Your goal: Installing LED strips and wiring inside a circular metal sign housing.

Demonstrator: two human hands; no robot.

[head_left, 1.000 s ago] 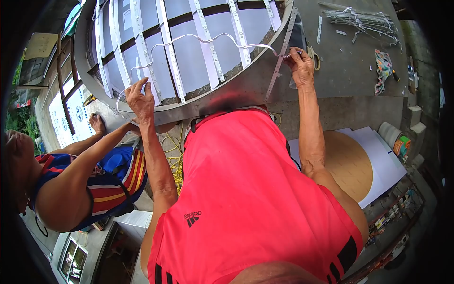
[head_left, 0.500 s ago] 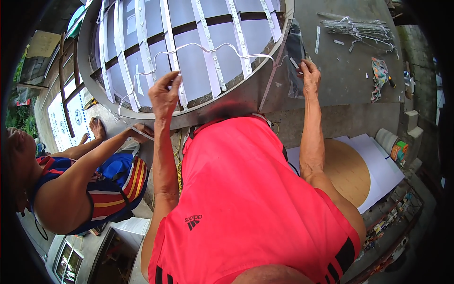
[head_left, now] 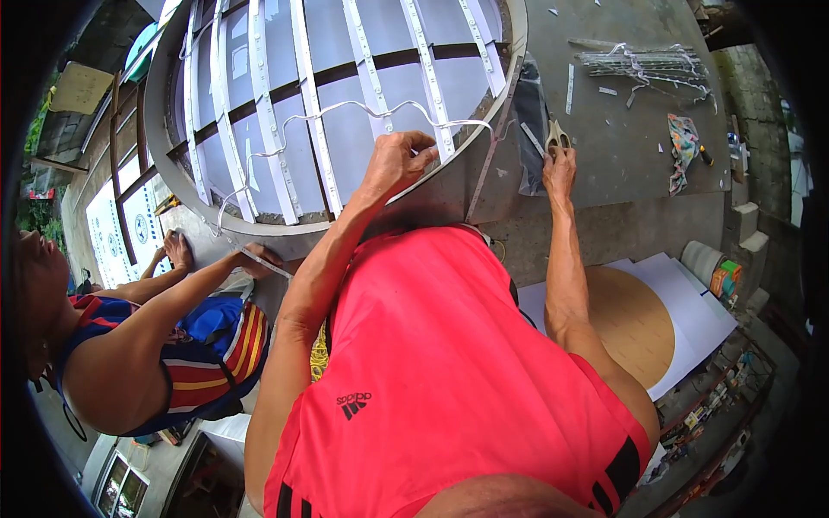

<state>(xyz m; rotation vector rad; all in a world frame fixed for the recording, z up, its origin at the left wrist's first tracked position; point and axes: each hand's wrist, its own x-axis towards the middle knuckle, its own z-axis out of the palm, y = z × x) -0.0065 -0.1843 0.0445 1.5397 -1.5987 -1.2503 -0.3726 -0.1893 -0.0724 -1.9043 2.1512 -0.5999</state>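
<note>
My right hand (head_left: 560,175) is closed on a pair of scissors (head_left: 558,138) with pale beige handles, above the right side of the worktable. Beside them lie a short white strip (head_left: 532,140) and a dark plastic sheet (head_left: 529,177). My left hand (head_left: 399,164) hangs over the near rim of a large round metal frame (head_left: 406,197), fingers curled together; what they hold, if anything, is hidden. White LED strips (head_left: 429,78) run across the frame in rows over dark crossbars. A thin white wire (head_left: 345,105) snakes over the strips to the frame's right rim.
At left a co-worker (head_left: 164,345) has both hands by the frame, one near a white strip. A bundle of LED strips (head_left: 648,65), strip scraps and a patterned rag (head_left: 682,151) lie on the table (head_left: 604,173). A brown disc (head_left: 630,324) lies on white sheets below.
My left hand has moved right along the near rim, its fingers curling. My right hand has taken hold of the scissors and sits slightly lower. The view has shifted a little.
</note>
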